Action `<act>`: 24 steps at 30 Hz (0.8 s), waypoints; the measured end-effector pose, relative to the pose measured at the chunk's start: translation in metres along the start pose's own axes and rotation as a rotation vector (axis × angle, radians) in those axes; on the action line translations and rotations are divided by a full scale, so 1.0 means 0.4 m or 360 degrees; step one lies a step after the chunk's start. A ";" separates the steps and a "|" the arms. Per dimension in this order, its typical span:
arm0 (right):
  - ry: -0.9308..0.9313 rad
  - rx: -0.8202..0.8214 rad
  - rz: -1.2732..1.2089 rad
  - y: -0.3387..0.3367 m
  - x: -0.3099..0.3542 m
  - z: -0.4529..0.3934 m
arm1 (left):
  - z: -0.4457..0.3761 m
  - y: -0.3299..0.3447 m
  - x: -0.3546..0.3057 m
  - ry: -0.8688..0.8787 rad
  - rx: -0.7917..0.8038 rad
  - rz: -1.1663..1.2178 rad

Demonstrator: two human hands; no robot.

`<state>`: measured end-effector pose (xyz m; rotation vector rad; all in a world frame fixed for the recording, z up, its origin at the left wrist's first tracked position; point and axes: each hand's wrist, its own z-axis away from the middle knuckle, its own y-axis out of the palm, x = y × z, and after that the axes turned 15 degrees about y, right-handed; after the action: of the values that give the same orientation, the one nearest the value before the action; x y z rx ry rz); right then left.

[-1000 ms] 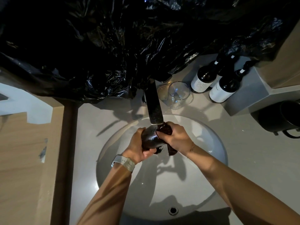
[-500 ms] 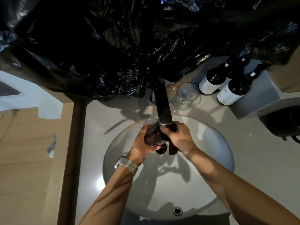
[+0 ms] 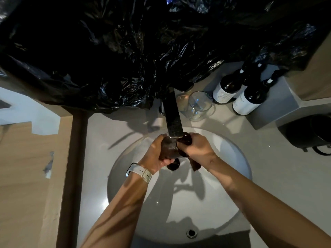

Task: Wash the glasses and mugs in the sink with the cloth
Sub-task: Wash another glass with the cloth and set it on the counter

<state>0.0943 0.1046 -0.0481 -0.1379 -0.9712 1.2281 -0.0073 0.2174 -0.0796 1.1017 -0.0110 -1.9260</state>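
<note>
1. Counted two hands over one round sink (image 3: pixel 232 208), under one dark tap (image 3: pixel 172 119).
2. Left hand (image 3: pixel 155 154), with a pale watch (image 3: pixel 140 173) on its wrist, wrapped around one dark-looking glass (image 3: pixel 168 149), fingers curled round its side.
3. Right hand (image 3: pixel 198 146) closed on one dark cloth (image 3: pixel 187 140), bunched against the glass mouth; one cloth end hung below the wrist.
4. Held glass sat between both hands, directly below the tap spout and above the sink's drain (image 3: pixel 173 164).
5. Beyond the right hand, on the counter: two clear glasses (image 3: pixel 198 106) side by side, then three dark bottles (image 3: pixel 248 99) with white labels further right.
6. Far right of the right hand: one black kettle (image 3: pixel 308 133), partly cut off.
7. Above both hands: one crumpled black plastic sheet (image 3: pixel 143 51).
8. Compared with half a second before: same grips kept, hands and glass raised slightly closer to the spout; counter things unmoved.
</note>
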 end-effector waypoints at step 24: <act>0.0387 0.0404 -0.0473 0.011 -0.010 0.011 | 0.001 -0.048 0.027 0.0679 0.0015 -0.0580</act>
<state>0.0880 0.1013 -0.0500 0.0559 -0.5944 1.0218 -0.0228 0.2212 -0.0946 1.5865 0.4433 -1.9593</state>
